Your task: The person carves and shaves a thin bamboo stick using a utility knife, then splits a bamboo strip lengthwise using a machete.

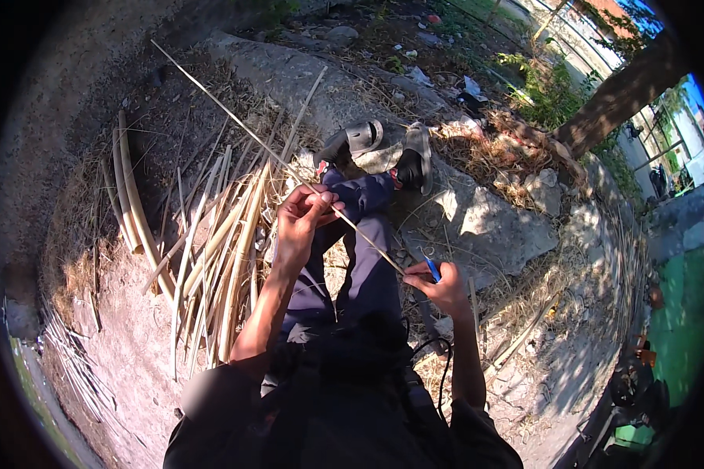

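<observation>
Both arms (pixel 267 316) reach forward from dark sleeves, elbows bent, a dark cord (pixel 444 379) looping beside the right one. The right hand (pixel 448 289) is turned inward, its grip closed round a blue tool (pixel 433 270), with thumb and fingertips at the near end of a thin pale strip (pixel 242 123). The left hand (pixel 299 223) is raised slightly farther out, its grip pinching that strip partway along. The strip slants across above the dark trousers (pixel 368 270), its far end pointing up and left. Small red patches on the dark shoes (pixel 416 152) are too small to read. Left of the legs, a loose heap of split stalks (pixel 231 242) lies on the ground, thicker curved pieces (pixel 137 195) beside it. A flat rock (pixel 497 238) fills the right side, dry straw (pixel 504 160) beyond it, then a leaning tree trunk (pixel 626 102).
</observation>
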Available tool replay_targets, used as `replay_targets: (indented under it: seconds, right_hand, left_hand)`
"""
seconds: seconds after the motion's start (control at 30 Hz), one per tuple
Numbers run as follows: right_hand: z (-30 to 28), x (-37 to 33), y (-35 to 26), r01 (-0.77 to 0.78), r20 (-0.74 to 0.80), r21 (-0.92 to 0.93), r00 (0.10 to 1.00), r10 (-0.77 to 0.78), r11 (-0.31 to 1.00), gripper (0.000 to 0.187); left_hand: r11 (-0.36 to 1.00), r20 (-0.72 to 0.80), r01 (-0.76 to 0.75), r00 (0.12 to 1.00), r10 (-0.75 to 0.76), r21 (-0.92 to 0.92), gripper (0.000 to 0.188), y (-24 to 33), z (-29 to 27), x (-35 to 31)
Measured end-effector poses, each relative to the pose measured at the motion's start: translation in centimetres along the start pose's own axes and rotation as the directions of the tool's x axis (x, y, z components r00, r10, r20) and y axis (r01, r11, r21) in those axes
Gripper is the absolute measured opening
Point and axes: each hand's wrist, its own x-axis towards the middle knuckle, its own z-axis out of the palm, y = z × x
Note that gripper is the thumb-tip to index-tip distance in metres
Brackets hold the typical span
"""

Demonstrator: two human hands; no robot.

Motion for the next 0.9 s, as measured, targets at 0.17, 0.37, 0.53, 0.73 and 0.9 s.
replay_targets:
  seconds: [0.17, 0.37, 0.53, 0.73, 0.9]
  right_hand:
    - [0.0, 0.3, -0.2, -0.022, 0.022, -0.138, 0.999, 0.025, 0.990, 0.021]
    - [0.6, 0.5, 1.2, 0.300, -0.037, -0.408, 0.938, -0.344, 0.862, 0.031]
    - [1.2, 0.9, 1.9, 0.520, 0.076, -0.724, 0.713, -0.697, 0.453, 0.044]
    - [-0.3, 2.4, 0.0, 0.325, -0.160, -0.207, 0.919, -0.360, 0.923, 0.021]
    - [-4.9, 2.8, -1.3, 0.073, -0.322, -0.412, 0.921, -0.220, 0.908, 0.022]
  left_hand:
    - [1.000, -0.016, -0.031, 0.999, 0.031, 0.001, 0.010, 0.7, -0.1, -0.2]
    - [0.994, -0.072, -0.043, 0.996, 0.050, 0.097, 0.011, 2.2, 0.7, -0.6]
    - [0.991, -0.068, -0.063, 0.995, 0.071, 0.114, 0.013, 3.6, 0.9, -1.0]
    - [0.986, -0.031, -0.140, 0.989, 0.144, 0.090, 0.018, 4.6, 0.4, -1.6]
    - [0.985, -0.005, -0.173, 0.985, 0.173, 0.022, 0.021, 5.5, -0.3, -2.2]
